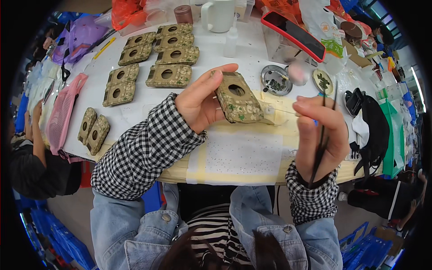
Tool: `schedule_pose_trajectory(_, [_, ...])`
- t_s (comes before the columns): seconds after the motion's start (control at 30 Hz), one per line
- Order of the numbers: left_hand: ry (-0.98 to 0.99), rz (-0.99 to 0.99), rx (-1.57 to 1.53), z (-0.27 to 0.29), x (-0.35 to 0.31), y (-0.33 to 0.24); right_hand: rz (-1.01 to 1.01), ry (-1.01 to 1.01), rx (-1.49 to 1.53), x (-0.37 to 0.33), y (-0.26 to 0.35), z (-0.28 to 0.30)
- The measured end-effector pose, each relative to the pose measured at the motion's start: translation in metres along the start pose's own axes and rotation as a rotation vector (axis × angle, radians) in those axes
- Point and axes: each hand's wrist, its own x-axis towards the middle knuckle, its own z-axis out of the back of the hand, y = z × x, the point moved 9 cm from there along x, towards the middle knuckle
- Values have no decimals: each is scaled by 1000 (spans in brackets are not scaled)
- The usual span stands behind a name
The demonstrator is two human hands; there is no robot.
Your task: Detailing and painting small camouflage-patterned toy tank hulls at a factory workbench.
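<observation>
My left hand [198,101] holds a camouflage model tank hull [243,101] tilted above the table, its top with the round hole facing me. Thumb and fingers grip its left side and far end. Black tweezers [322,139] rest in my right hand [330,128], tips pointing away from me and apart from the hull. Whether anything sits between the tips is too small to tell. Just beyond them lies a pale round dish [316,75] of small dark green parts. To its left a round metallic dish [272,71] contains similar small pieces.
Several camouflage hulls [168,75] lie in groups at left. A white mug [220,17] and small dropper bottle [231,42] stand at the back. A red-cased phone [294,37] leans at back right. Dotted white paper [234,157] covers the near edge. A pink mesh bag [65,112] lies far left.
</observation>
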Motion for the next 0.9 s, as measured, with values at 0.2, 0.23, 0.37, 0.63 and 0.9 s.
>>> schedule_pose_trajectory(0.2, [22, 27, 53, -11, -4, 3, -189, 24, 308, -12, -25, -28])
schedule_pose_trajectory(0.23, [19, 26, 62, -11, -6, 3, -194, 25, 337, -12, -25, -31])
schedule_pose_trajectory(0.37, [17, 29, 96, -13, -6, 3, -196, 20, 362, -14, -25, -34])
schedule_pose_trajectory(0.63, [11, 10, 106, -11, -5, 4, -153, 32, 282, -13, -22, -33])
schedule_pose_trajectory(0.9, [-1, 7, 98, -11, -5, 3, -153, 33, 272, -13, -23, -33])
